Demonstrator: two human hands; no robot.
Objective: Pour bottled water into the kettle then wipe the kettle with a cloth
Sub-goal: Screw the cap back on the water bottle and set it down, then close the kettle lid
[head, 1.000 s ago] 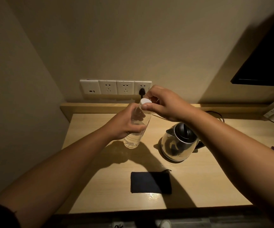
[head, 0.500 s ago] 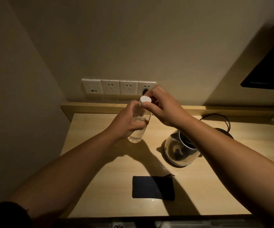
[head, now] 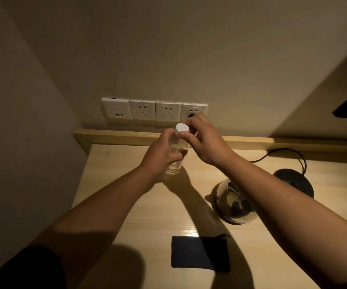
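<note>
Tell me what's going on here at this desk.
A person is opening a water bottle. The left hand grips its body above the desk, and the right hand pinches the white cap, which is on the neck. The kettle sits off its base, and the dark cloth lies untouched.

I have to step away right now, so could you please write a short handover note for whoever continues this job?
Left hand: grips the body of the water bottle, held above the desk.
Right hand: fingers pinch the bottle's white cap, which is on the neck.
Kettle: on the desk to the right, lid open, off its black base behind it.
Dark cloth: flat near the desk's front edge, untouched.
Done: bottle picked up.
Left: remove the cap, pour water into the kettle, wipe the kettle with the cloth.
</note>
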